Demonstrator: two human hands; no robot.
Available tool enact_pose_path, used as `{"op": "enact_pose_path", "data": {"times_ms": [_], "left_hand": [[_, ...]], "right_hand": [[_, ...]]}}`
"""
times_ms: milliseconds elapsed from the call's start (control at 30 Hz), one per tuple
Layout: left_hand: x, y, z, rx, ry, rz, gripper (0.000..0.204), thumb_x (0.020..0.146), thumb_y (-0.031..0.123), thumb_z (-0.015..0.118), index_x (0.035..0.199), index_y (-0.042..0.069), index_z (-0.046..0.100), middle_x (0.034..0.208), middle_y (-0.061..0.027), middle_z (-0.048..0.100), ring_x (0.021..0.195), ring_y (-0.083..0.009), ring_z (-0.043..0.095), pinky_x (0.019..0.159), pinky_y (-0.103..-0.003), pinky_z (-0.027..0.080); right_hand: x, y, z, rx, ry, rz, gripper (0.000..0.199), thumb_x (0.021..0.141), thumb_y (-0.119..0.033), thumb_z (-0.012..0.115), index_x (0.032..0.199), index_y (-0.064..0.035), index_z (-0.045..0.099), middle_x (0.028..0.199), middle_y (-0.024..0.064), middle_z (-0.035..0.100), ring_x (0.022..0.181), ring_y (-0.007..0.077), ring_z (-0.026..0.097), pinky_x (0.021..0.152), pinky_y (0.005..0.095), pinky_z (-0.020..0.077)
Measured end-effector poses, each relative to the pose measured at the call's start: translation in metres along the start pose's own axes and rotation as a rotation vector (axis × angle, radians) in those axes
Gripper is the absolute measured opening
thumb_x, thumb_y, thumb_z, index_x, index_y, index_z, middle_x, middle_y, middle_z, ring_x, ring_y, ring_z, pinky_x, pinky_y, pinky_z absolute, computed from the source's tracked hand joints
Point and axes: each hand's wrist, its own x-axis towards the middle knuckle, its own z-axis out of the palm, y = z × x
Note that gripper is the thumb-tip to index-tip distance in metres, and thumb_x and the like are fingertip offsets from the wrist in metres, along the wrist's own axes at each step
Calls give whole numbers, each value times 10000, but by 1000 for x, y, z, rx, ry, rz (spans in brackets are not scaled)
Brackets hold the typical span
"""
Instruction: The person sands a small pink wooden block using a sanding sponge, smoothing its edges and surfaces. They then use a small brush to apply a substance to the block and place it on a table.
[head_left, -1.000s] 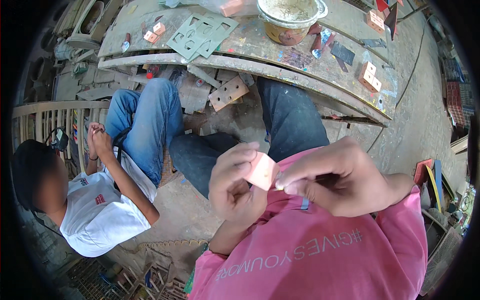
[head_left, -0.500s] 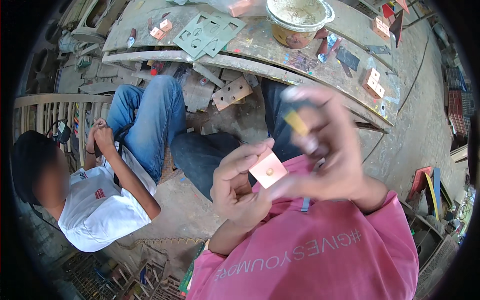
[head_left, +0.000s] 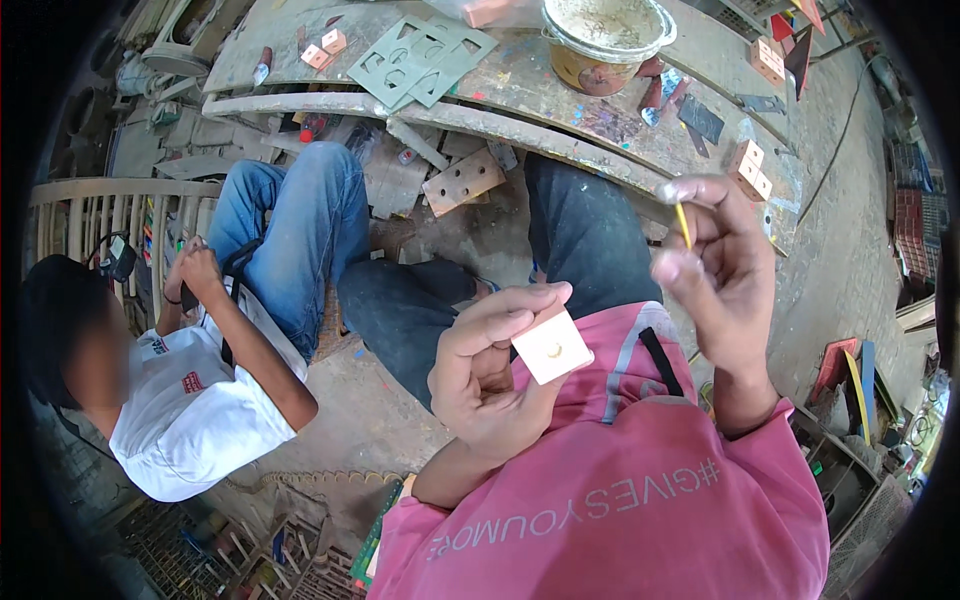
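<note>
My left hand (head_left: 478, 360) grips a small pale wooden cube (head_left: 545, 362) by its edges, between thumb and fingers, over my lap. The cube's upper face shows a small round hollow near its middle. Off to the right, my right hand (head_left: 738, 270) is raised with thumb and forefinger curved toward each other. Pinched between them is a thin yellow strip (head_left: 684, 226), turned almost edge-on; what it is made of I cannot tell. The two hands are well apart.
Ahead, a paint-stained bench (head_left: 520, 85) holds a crusted bucket (head_left: 600, 50), green cut-out stencils (head_left: 420, 62) and wooden cubes (head_left: 750, 170). Beneath lies a board with holes (head_left: 464, 183). A person in a white shirt (head_left: 210, 410) sits at my left, hands together.
My right hand has drawn back to the right, away from the cube, and the yellow strip now shows edge-on. The left hand still holds the cube, tilted slightly differently.
</note>
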Motion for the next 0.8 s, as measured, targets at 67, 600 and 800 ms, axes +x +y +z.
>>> {"op": "enact_pose_path", "data": {"times_ms": [67, 600, 800], "left_hand": [[0, -1, -1, 20, -5, 6, 523, 740, -98, 731, 1158, -1, 433, 1173, -231, 551, 1059, -318, 623, 810, -344, 577], [-14, -19, -5, -166, -44, -85, 413, 811, -68, 678, 1098, 18, 393, 1137, -296, 549, 923, -284, 659, 755, -318, 565], [-7, -34, -10, -61, 37, -172, 541, 795, -55, 685, 1239, 23, 387, 1119, -211, 568, 885, -208, 640, 759, -310, 551]], "right_hand": [[-5, -6, 3, -28, -134, -15, 427, 817, 16, 697, 1187, -5, 485, 703, -61, 379, 615, 7, 325, 532, 176, 246], [66, 35, -129, -883, 307, 180, 152, 849, -67, 627, 942, 51, 642, 707, 110, 662, 598, 146, 590, 600, 298, 469], [133, 90, -171, -1117, 377, -133, 192, 798, -94, 658, 943, 32, 669, 820, 179, 691, 701, 287, 680, 694, 349, 522]]}}
